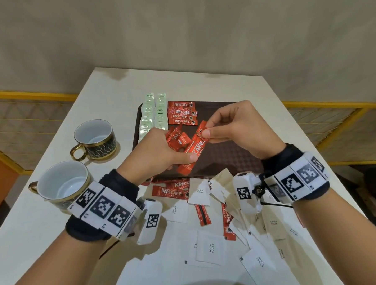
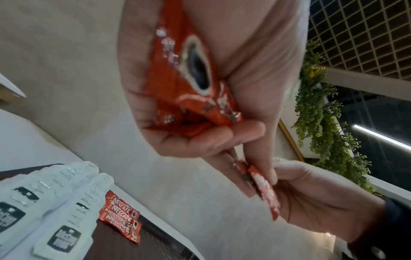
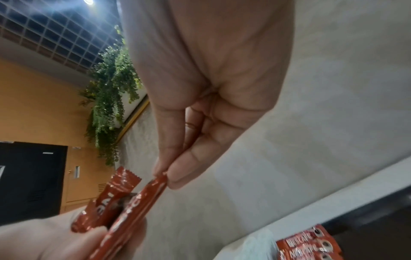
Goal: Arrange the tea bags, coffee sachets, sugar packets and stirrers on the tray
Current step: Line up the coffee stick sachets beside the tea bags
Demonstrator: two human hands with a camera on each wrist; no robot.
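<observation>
Over the dark brown tray [image 1: 225, 160] my left hand [image 1: 159, 152] grips a bunch of red coffee sachets [image 1: 179, 139], seen close up in the left wrist view as red coffee sachets [image 2: 191, 84]. My right hand [image 1: 232, 127] pinches the top end of one long sachet [image 1: 194, 150] from that bunch, between thumb and forefinger; the right wrist view shows this sachet [image 3: 142, 202] too. On the tray's far left lie two rows of pale green tea bags [image 1: 154, 113] and a stack of red sachets [image 1: 182, 113]. Loose white sugar packets [image 1: 210, 248] and red sachets [image 1: 172, 192] litter the table in front.
Two white-lined cups stand left of the tray, one black and gold [image 1: 95, 139], one nearer [image 1: 63, 183] by my left wrist. The white table [image 1: 190, 83] ends at a beige wall. Yellow railings flank both sides.
</observation>
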